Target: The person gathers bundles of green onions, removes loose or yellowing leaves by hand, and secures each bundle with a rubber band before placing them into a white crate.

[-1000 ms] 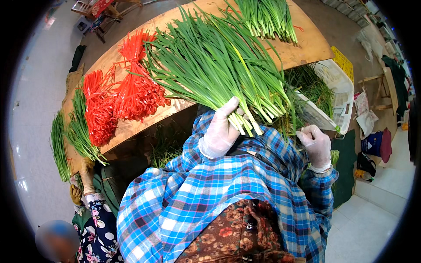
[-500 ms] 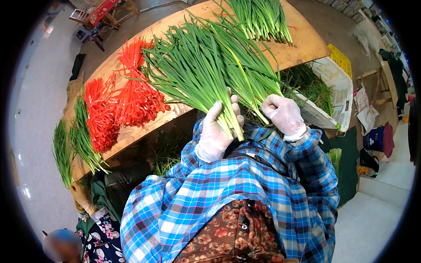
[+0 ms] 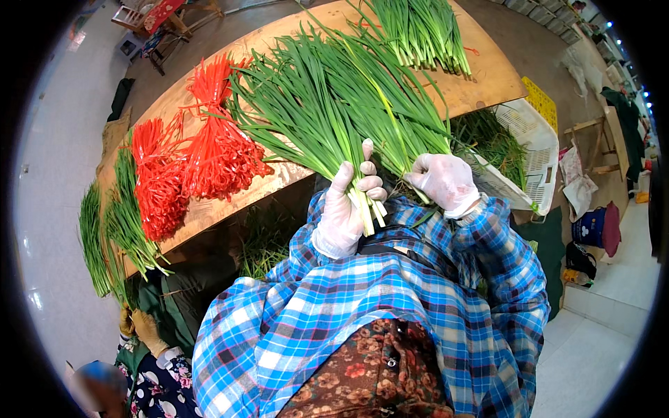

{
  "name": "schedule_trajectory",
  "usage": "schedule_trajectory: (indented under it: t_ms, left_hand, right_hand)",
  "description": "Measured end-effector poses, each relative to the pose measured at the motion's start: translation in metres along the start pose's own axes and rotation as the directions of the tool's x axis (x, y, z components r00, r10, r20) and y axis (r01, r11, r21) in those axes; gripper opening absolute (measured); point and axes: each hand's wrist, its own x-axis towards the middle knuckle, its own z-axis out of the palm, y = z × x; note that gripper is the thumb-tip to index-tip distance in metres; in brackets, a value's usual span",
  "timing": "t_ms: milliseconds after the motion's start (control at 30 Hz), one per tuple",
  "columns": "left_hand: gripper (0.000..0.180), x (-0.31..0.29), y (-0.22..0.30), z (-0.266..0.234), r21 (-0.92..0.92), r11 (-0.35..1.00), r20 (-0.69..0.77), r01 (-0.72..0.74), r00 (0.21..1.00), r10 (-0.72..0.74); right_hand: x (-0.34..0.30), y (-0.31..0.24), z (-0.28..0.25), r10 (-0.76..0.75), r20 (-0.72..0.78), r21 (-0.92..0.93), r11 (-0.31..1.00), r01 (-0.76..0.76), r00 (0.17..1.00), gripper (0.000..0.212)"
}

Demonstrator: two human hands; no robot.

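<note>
My left hand (image 3: pixel 343 209), in a thin whitish glove, is closed around the pale stalk ends of a bunch of garlic chives (image 3: pixel 300 104). The green leaves of this bunch fan out over the table, away from me. To its right lies a second heap of garlic chives (image 3: pixel 397 118), with one yellowed leaf across it. My right hand (image 3: pixel 446 182), gloved too, has its fingers curled in and pinched on stalk ends at the near edge of that heap. How many stalks it grips is hidden by the fingers.
Bundles of red ties (image 3: pixel 216 153) lie left on the wooden table (image 3: pixel 481 49). More chives (image 3: pixel 425 35) lie at its far end, others (image 3: pixel 129 216) at the left. A white crate (image 3: pixel 540 146) with greens stands right. A co-worker's gloved hand (image 3: pixel 146 329) shows lower left.
My right hand has moved slightly left and down, onto the stalk ends of the right-hand heap. My left hand keeps its hold on the bunch, its fingers a little shifted.
</note>
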Motion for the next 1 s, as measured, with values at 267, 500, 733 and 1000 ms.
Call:
schedule_trajectory:
  t_ms: [267,500,733,1000]
  left_hand:
    - [0.035,-0.002,0.002,0.002,0.356,0.932,-0.215,-0.062,0.966,0.146]
    - [0.029,0.005,-0.017,0.009,0.628,0.768,-0.233,-0.128,0.91,0.342]
    - [0.017,0.005,-0.021,0.001,0.571,0.811,-0.262,-0.128,0.908,0.327]
    - [0.015,0.002,-0.018,0.004,0.64,0.759,-0.291,-0.119,0.877,0.383]
  right_hand:
    - [-0.002,0.001,-0.025,0.142,0.04,0.672,0.729,-0.131,0.989,0.015]
    - [-0.025,-0.022,-0.008,0.197,0.095,0.847,0.498,-0.183,0.976,0.012]
    - [-0.038,-0.037,0.012,0.206,-0.081,0.855,0.518,-0.039,0.975,0.008]
    - [-0.058,-0.02,-0.006,0.413,-0.172,0.962,0.266,0.062,0.894,0.006]
